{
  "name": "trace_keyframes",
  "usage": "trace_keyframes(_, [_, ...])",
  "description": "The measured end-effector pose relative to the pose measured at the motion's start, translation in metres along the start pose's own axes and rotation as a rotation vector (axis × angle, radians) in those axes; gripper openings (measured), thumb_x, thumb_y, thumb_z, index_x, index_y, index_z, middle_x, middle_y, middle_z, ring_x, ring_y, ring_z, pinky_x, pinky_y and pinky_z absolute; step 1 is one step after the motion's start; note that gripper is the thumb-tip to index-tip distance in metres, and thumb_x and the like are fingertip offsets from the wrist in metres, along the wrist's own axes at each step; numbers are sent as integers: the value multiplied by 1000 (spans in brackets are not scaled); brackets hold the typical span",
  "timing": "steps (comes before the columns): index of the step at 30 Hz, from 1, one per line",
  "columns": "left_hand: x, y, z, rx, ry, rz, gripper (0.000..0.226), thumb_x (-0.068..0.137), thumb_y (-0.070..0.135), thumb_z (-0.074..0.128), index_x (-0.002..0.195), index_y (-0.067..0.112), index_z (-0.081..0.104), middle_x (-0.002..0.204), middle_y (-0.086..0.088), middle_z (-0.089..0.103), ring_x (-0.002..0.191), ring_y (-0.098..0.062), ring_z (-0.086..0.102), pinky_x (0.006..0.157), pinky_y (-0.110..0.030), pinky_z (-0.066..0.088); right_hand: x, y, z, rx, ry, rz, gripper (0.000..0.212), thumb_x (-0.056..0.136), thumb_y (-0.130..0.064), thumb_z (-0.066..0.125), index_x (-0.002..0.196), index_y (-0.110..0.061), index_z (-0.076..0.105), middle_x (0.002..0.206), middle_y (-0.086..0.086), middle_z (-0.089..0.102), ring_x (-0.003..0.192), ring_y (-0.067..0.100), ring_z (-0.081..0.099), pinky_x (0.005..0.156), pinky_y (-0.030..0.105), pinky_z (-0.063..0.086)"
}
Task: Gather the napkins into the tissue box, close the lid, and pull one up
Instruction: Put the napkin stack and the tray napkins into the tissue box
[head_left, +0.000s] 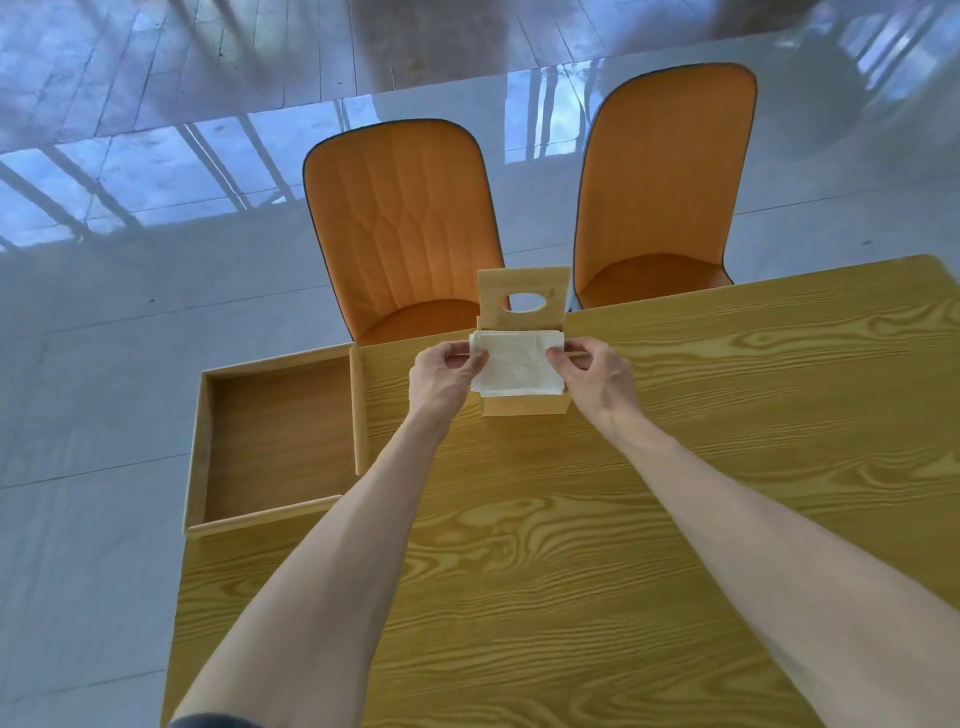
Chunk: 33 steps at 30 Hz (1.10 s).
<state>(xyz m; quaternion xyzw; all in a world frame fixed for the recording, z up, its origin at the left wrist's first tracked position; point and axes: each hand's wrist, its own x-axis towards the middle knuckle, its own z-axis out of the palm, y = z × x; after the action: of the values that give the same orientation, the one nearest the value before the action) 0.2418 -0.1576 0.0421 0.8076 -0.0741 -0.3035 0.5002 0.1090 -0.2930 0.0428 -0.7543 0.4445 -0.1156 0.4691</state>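
A small wooden tissue box (524, 406) stands near the table's far edge. Its lid (522, 283), with an oval hole, is swung up and back. A stack of white napkins (516, 365) rests across the box's open top, overhanging its front. My left hand (445, 370) pinches the stack's left edge. On the opposite edge, my right hand (597, 376) pinches the stack. Both hands hold the napkins level over the opening. The inside of the box is hidden by the napkins.
A shallow wooden tray (275, 441) sits at the table's (571, 545) left edge, partly overhanging it. Two orange chairs, one (402, 223) behind the box and one (662, 182) to the right, stand beyond the far edge. Glossy tiled floor surrounds the table.
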Motion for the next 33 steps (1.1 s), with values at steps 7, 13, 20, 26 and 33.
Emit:
trace_keyframes(7, [3, 9, 21, 195, 152, 34, 33, 86, 37, 72, 115, 25, 62, 102, 4, 75, 90, -15, 68, 76, -32, 52, 16, -2, 6, -157, 75, 48, 34, 95, -40, 60, 106, -11, 74, 101, 5, 76, 80, 17, 63, 70, 31, 54])
trace_keyframes(13, [9, 6, 31, 323, 214, 94, 23, 87, 38, 69, 107, 27, 68, 102, 8, 72, 95, -14, 66, 77, -36, 54, 23, 2, 13, -188, 111, 92, 30, 92, -40, 64, 102, -13, 74, 100, 4, 75, 90, 21, 68, 75, 34, 56])
trace_keyframes(20, [17, -3, 34, 378, 213, 36, 26, 85, 34, 70, 110, 26, 64, 109, 3, 66, 101, -15, 60, 70, -30, 43, 30, 7, 18, -203, 124, 137, 31, 88, -39, 70, 110, -18, 62, 106, 1, 66, 91, 18, 63, 70, 30, 48])
trace_keyframes(26, [22, -6, 38, 364, 176, -19, 41, 85, 29, 70, 122, 25, 53, 110, 2, 66, 100, -20, 64, 79, -40, 54, 35, 11, 18, -144, 87, 201, 41, 86, -41, 72, 115, -19, 51, 101, -1, 65, 87, 19, 65, 74, 38, 56])
trace_keyframes(33, [24, -1, 34, 308, 82, -83, 41, 88, 33, 66, 126, 25, 54, 114, 1, 66, 100, -21, 65, 85, -44, 56, 41, 8, 13, -114, -8, 250, 42, 88, -41, 68, 120, -20, 51, 98, -4, 65, 80, 17, 66, 73, 37, 56])
